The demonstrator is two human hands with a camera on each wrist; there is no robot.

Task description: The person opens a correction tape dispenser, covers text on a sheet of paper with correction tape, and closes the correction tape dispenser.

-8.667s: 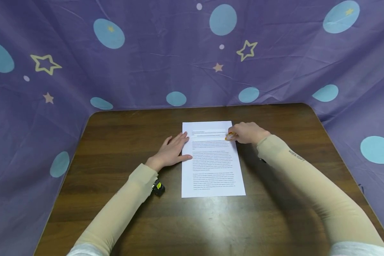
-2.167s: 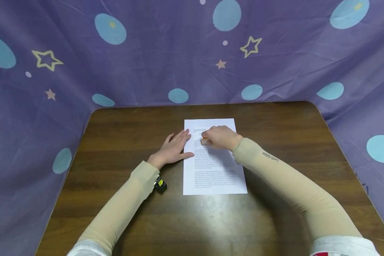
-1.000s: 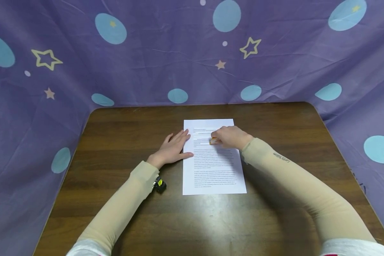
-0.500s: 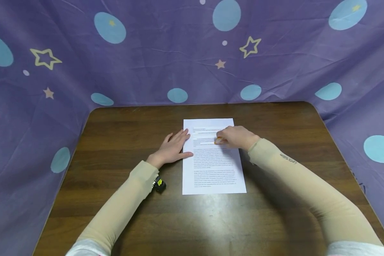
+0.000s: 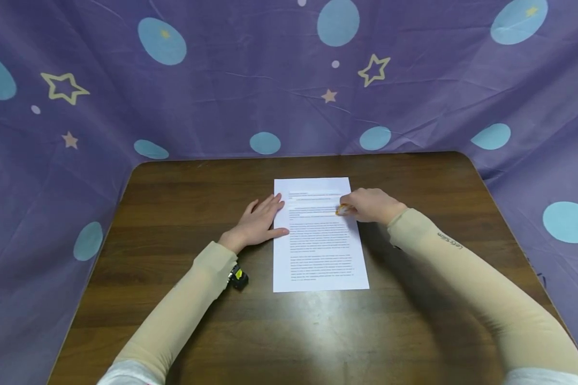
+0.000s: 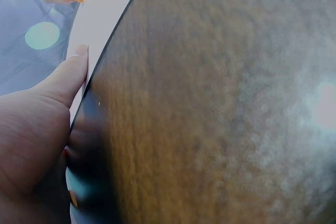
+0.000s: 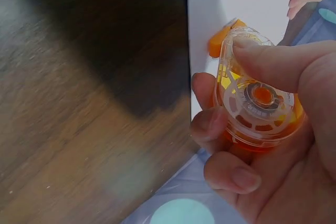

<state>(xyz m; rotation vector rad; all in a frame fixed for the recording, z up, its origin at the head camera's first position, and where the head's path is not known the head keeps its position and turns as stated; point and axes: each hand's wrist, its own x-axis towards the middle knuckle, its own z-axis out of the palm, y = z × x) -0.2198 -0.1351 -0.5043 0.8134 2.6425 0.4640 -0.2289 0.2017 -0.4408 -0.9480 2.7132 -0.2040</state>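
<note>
A printed sheet of white paper (image 5: 322, 235) lies on the brown wooden table in the head view. My left hand (image 5: 257, 222) rests flat at its left edge, fingers spread and thumb on the margin. Near the right margin, in the upper part of the page, my right hand (image 5: 373, 205) grips a correction tape dispenser (image 7: 257, 103). Its case is clear and orange, with a reel inside; the thumb presses one side and the fingers curl around the other. The dispenser's orange tip cap (image 7: 215, 45) shows over the paper in the right wrist view. Whether the tip touches the paper is hidden.
The wooden table (image 5: 183, 203) reaches back to a purple curtain (image 5: 212, 96) with stars and blue dots, which also hangs at both sides. A small black device (image 5: 238, 278) is strapped at the left wrist.
Over the last two seconds my right hand has slid rightward across the page with the correction tape, from near the left part of a line to the right margin. The left hand has stayed put.
</note>
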